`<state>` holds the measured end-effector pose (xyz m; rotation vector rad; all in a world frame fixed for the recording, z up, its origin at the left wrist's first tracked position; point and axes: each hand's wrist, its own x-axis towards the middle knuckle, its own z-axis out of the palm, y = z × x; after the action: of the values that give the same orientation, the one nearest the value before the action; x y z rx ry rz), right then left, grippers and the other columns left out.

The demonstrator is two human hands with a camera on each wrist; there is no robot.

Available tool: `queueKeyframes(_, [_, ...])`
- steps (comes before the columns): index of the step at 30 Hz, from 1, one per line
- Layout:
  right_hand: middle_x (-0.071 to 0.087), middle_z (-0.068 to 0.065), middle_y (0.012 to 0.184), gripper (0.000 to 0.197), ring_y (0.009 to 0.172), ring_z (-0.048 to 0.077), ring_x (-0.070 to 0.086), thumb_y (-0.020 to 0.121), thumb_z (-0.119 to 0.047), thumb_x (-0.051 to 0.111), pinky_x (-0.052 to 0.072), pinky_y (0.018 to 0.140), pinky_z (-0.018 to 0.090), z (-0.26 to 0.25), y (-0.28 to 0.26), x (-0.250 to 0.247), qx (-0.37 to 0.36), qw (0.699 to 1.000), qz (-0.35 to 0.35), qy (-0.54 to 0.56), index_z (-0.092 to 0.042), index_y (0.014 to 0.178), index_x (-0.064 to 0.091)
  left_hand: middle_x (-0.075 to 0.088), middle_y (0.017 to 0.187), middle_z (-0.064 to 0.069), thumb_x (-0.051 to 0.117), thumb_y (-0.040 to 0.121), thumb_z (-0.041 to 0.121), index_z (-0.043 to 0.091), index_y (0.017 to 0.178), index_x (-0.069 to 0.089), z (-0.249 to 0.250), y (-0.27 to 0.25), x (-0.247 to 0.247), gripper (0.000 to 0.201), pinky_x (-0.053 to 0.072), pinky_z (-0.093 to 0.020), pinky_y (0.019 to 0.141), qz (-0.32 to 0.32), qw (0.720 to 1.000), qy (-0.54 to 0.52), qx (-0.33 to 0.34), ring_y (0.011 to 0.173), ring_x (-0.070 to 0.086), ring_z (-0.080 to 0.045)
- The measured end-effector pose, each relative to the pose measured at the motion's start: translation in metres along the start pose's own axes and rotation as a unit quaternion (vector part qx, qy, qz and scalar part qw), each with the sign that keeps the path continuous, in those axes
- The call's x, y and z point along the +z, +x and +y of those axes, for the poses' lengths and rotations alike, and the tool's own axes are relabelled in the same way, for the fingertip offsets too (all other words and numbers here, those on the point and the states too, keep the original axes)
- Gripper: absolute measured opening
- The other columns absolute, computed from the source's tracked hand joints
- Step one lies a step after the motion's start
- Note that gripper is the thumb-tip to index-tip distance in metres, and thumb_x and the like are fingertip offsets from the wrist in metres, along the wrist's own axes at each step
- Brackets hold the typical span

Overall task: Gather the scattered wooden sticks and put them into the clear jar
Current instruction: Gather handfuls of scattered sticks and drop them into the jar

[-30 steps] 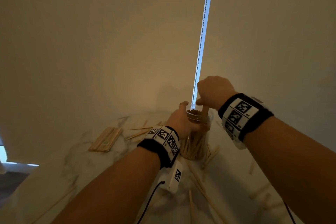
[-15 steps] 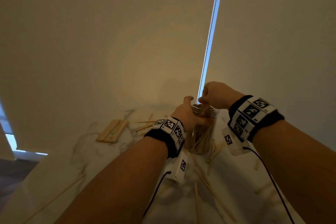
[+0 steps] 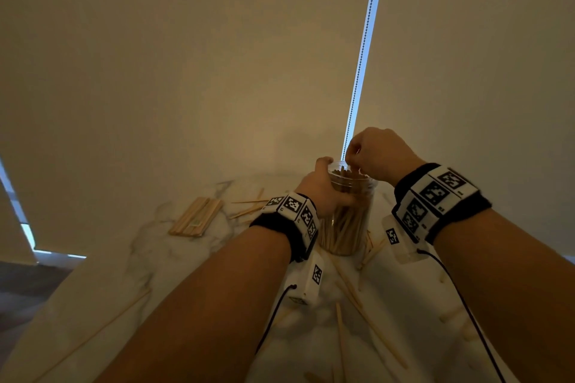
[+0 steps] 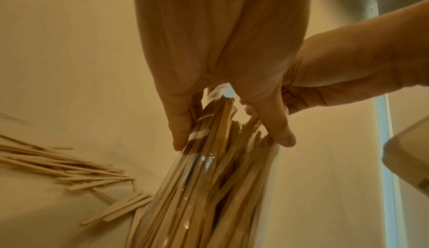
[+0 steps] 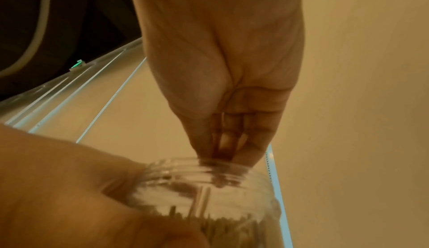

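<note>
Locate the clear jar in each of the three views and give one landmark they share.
Head: clear jar right of centre, on the marble table, held by the left hand.
Left wrist: jar at bottom centre, packed with sticks.
Right wrist: its threaded mouth at bottom centre, under the right hand.
Shared landmark: the bright window strip.

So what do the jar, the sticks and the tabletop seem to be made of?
Jar: clear, glossy, threaded neck; plastic or glass, can't tell which. Sticks: pale, flat, matte, apparently unfinished wood. Tabletop: white with grey veining, marble or a marble-look surface.
</note>
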<state>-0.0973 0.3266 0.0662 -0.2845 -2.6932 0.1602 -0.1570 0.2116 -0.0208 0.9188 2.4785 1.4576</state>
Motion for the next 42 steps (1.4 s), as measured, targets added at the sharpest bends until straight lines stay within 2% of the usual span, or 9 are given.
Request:
queueKeyframes(5, [0.072,0.006,0.088,0.044,0.084,0.021,0.065,0.099,-0.043,0.048,0.043,0.074,0.028,-0.005,-0.003,0.005,-0.020,0.990,-0.141,-0.017,-0.012,0.089,0.075,0.061,0.126,-0.008,0.084,0.072,0.022,0.022,0.153,0.016,-0.004,0.004,0.002,0.106,0.053,-0.043,0.096,0.006,1.000,0.002,-0.006,0.113,0.061,-0.028])
queueKeyframes(12, [0.064,0.004,0.085,0.027,0.081,0.021,0.058,0.094,-0.029,0.052,0.036,0.068,0.026,-0.008,-0.045,-0.008,-0.005,0.998,0.027,0.064,-0.012,0.080,0.065,0.049,0.147,-0.014,0.080,0.078,0.047,0.015,0.158,-0.010,0.009,-0.022,-0.004,0.124,0.042,-0.029,0.092,0.010,0.998,0.044,-0.045,0.129,0.052,-0.030])
queueKeyframes(15, [0.065,0.008,0.077,0.030,0.069,0.022,0.061,0.094,-0.028,0.050,0.052,0.063,0.034,-0.004,-0.086,-0.013,0.047,0.985,-0.108,0.124,-0.008,0.077,0.064,0.052,0.142,-0.014,0.062,0.080,0.071,0.008,0.149,0.034,0.013,-0.043,-0.022,0.098,0.044,-0.033,0.094,-0.017,0.979,0.196,-0.060,0.125,0.054,-0.029])
queueKeyframes(17, [0.066,0.010,0.075,0.029,0.066,0.023,0.061,0.095,-0.028,0.052,0.059,0.073,0.039,-0.003,-0.114,-0.005,0.084,0.960,-0.229,0.137,-0.009,0.075,0.063,0.066,0.111,-0.011,0.058,0.080,0.074,0.007,0.114,0.063,0.014,-0.063,-0.039,0.075,0.049,-0.031,0.081,-0.076,0.955,0.276,-0.076,0.100,0.063,-0.025])
queueKeyframes(24, [0.067,-0.002,0.095,0.086,0.091,0.019,0.063,0.056,-0.090,0.062,0.051,0.090,0.035,-0.021,-0.182,0.026,0.090,0.909,-0.400,-0.070,-0.017,0.101,0.071,0.073,0.105,-0.007,0.085,0.060,0.063,0.016,0.114,0.066,0.007,-0.169,-0.079,0.075,0.061,-0.038,0.085,-0.292,0.847,0.400,-0.192,0.090,0.070,-0.019])
queueKeyframes(28, [0.068,0.003,0.097,0.071,0.094,0.023,0.063,0.070,-0.074,0.069,0.050,0.088,0.034,-0.045,-0.194,0.021,0.045,0.901,-0.413,-0.127,-0.013,0.106,0.069,0.066,0.117,-0.005,0.085,0.068,0.054,0.016,0.122,0.058,-0.003,-0.206,-0.070,0.071,0.058,-0.033,0.083,-0.334,0.805,0.465,-0.155,0.100,0.067,-0.022])
queueKeyframes(31, [0.068,0.001,0.080,0.045,0.084,0.024,0.067,0.074,-0.056,0.078,0.057,0.088,0.036,-0.054,-0.192,0.022,0.039,0.905,-0.407,-0.120,-0.014,0.088,0.072,0.068,0.116,-0.003,0.080,0.080,0.043,0.016,0.118,0.064,-0.007,-0.210,-0.063,0.049,0.052,-0.030,0.085,-0.286,0.832,0.468,-0.087,0.103,0.064,-0.022])
queueKeyframes(37, [0.070,0.011,0.117,0.043,0.108,0.028,0.067,0.085,-0.030,0.076,0.055,0.095,0.041,-0.054,-0.194,0.025,0.037,0.919,-0.381,-0.100,-0.002,0.117,0.069,0.068,0.113,-0.003,0.073,0.089,0.025,0.012,0.116,0.069,-0.008,-0.197,-0.053,0.031,0.050,-0.029,0.085,-0.254,0.843,0.473,-0.039,0.103,0.064,-0.022])
queueKeyframes(42, [0.069,0.010,0.117,0.036,0.108,0.027,0.066,0.091,-0.030,0.069,0.055,0.095,0.039,-0.055,-0.193,0.026,0.035,0.916,-0.383,-0.114,-0.005,0.117,0.068,0.068,0.101,-0.010,0.058,0.094,0.017,0.005,0.106,0.068,-0.011,-0.187,-0.034,0.021,0.053,-0.035,0.077,-0.222,0.834,0.506,-0.019,0.086,0.064,-0.028])
